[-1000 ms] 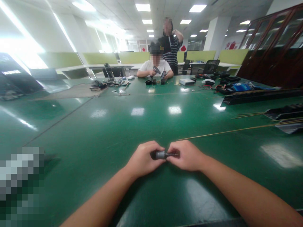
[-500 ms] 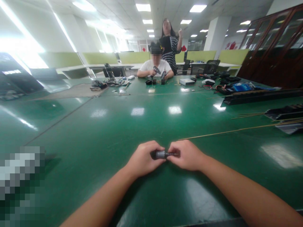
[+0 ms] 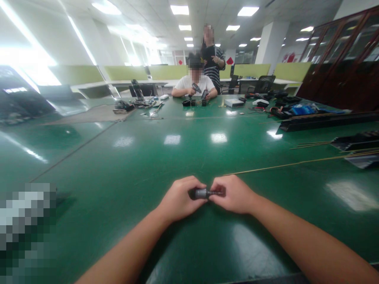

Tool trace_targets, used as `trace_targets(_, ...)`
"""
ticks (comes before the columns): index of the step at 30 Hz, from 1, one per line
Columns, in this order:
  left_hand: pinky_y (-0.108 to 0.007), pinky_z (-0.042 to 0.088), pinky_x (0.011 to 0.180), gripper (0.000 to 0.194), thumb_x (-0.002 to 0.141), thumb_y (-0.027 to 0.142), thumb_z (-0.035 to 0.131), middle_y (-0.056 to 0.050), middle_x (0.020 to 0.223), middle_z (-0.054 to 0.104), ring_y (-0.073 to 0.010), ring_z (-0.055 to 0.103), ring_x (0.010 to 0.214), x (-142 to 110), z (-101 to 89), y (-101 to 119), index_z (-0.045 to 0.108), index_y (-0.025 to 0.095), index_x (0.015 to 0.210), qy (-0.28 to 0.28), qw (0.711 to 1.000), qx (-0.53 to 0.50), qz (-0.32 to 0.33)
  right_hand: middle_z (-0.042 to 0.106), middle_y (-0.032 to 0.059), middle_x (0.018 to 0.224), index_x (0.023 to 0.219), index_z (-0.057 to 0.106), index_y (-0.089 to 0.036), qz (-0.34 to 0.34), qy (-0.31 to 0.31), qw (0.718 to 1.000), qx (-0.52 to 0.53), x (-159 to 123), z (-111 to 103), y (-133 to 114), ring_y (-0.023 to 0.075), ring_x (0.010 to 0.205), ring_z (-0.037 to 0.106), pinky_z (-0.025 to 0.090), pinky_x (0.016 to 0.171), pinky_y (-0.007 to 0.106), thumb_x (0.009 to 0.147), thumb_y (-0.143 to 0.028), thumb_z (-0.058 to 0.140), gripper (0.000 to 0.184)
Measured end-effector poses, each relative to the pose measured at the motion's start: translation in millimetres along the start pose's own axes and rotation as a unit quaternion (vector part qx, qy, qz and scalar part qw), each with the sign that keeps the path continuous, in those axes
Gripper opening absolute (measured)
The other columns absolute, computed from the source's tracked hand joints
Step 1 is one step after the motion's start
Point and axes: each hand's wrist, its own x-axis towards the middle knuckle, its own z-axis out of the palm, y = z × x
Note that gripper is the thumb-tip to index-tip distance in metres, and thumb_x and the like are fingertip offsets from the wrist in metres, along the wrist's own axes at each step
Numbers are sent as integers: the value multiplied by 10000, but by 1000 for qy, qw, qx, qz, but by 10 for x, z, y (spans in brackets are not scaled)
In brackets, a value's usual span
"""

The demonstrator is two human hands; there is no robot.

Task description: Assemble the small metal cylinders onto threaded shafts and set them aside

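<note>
A short grey-and-black cylinder with a thin dark shaft [image 3: 201,193], looking like a chuck with a bit in it, lies sideways between my hands. My left hand [image 3: 182,198] is closed around its thicker left end, fingers on the far side and thumb on the near side. On the right, my right hand [image 3: 233,194] pinches the thin shaft, whose tip is partly hidden by the fingers. Both hands rest low over the green table [image 3: 148,157], close together.
A thin yellow rod [image 3: 284,162] stretches right from beyond my right hand. Black channels [image 3: 319,123] lie at the right. Across the table sits a person in white [image 3: 195,83] with a power drill [image 3: 196,87]; another person [image 3: 212,71] stands behind. A pixelated object [image 3: 23,213] is at left.
The standing person's raised hand has come down to the dark board they hold. My hands and the cylinder show no clear movement.
</note>
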Motion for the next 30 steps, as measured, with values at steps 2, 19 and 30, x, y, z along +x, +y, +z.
trace_targets(2,-258,461,702,144,762,235,746,-22,825,669,-145,615,756,-2,2,-7,696,191,890,-1,1000,0,2,700,3,718,789,683,-187,6,-3,1000,10,4,3,-2,134,642,609,395,596,232,759,-236,702,61)
trace_targets(19,-267,488,716,148,755,207,740,-39,845,682,-160,632,775,3,-9,-32,693,184,894,5,1000,10,8,677,2,700,782,672,-185,4,4,1000,-10,9,-19,12,131,623,582,382,587,235,758,-238,701,65)
trace_targets(30,-275,487,740,174,738,188,750,-32,869,687,-163,633,798,7,-22,-70,689,189,901,8,1000,19,2,661,-5,694,804,668,-189,2,14,1000,-21,-2,-19,27,124,608,564,372,576,231,764,-239,693,68)
